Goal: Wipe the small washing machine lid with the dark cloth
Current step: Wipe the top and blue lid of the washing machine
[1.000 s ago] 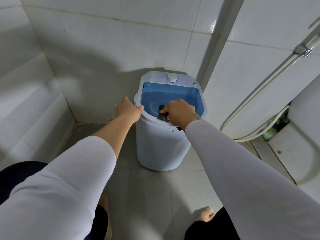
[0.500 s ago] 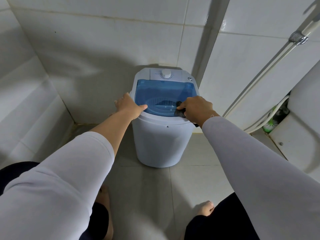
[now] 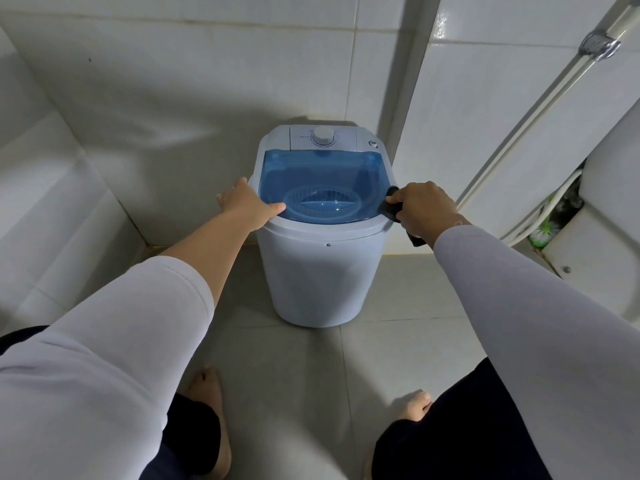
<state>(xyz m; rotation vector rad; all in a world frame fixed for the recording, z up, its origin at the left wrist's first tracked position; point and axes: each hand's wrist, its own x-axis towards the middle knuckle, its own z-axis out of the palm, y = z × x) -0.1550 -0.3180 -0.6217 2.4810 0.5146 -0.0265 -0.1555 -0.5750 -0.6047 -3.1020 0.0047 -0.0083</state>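
Observation:
A small white washing machine (image 3: pixel 322 271) stands on the tiled floor in a corner. Its translucent blue lid (image 3: pixel 322 178) is closed, with a white dial (image 3: pixel 323 135) behind it. My left hand (image 3: pixel 246 206) grips the machine's left rim, thumb resting on the lid's edge. My right hand (image 3: pixel 424 209) is at the right rim, fingers closed on the dark cloth (image 3: pixel 393 207), which presses against the lid's right front edge. Part of the cloth hangs below my wrist.
White tiled walls close in behind and to the left. A pipe (image 3: pixel 540 109) with a metal clamp runs diagonally down the right wall. A white fixture (image 3: pixel 606 237) and a green brush (image 3: pixel 543 230) sit at the right. My bare feet (image 3: pixel 414 407) stand on the floor.
My right hand has slid the dark cloth from the lid's front middle to its right edge. The left hand has stayed on the left rim. The camera has tilted a little.

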